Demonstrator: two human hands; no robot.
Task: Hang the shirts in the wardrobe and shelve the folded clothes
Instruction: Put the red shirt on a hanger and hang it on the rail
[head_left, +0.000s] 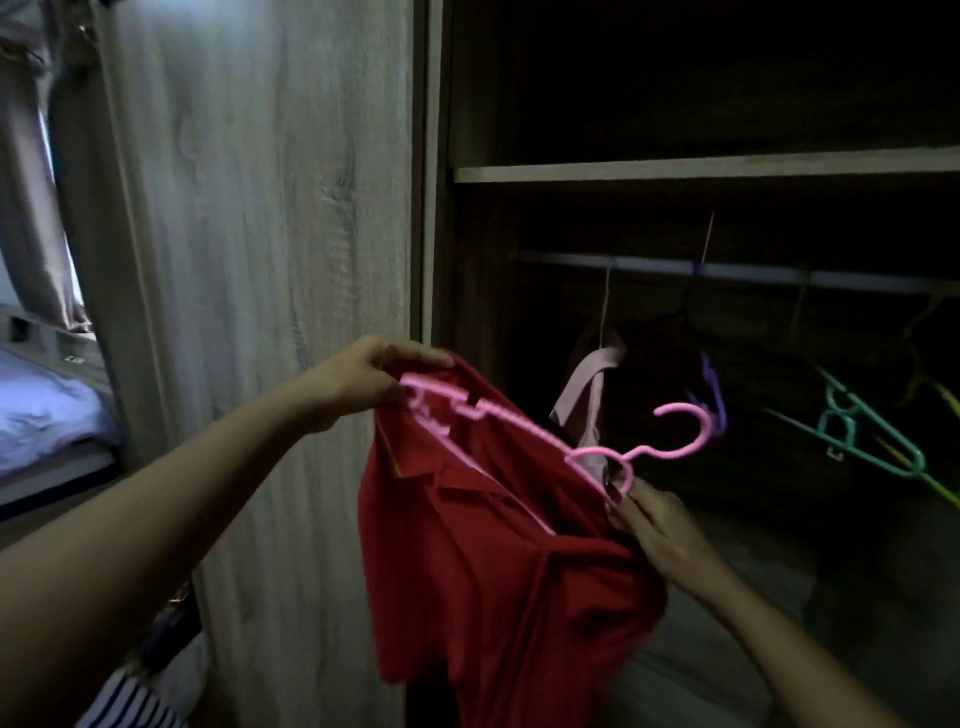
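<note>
A red polo shirt (498, 561) hangs in front of the open wardrobe, partly threaded on a pink plastic hanger (530, 431) whose hook points right. My left hand (363, 379) pinches the hanger's left end together with the shirt's shoulder. My right hand (660, 530) grips the shirt's other shoulder just below the hanger's neck. Behind them the wardrobe rail (727, 270) crosses the dark interior below a shelf (675, 169).
On the rail hang a pink garment (587, 395), a dark garment on a purple hanger (709, 389), a teal hanger (872, 436) and a yellow-green one (935, 395). A wooden wardrobe door (260, 234) stands at left. A bed (47, 415) and a striped cloth (130, 701) lie lower left.
</note>
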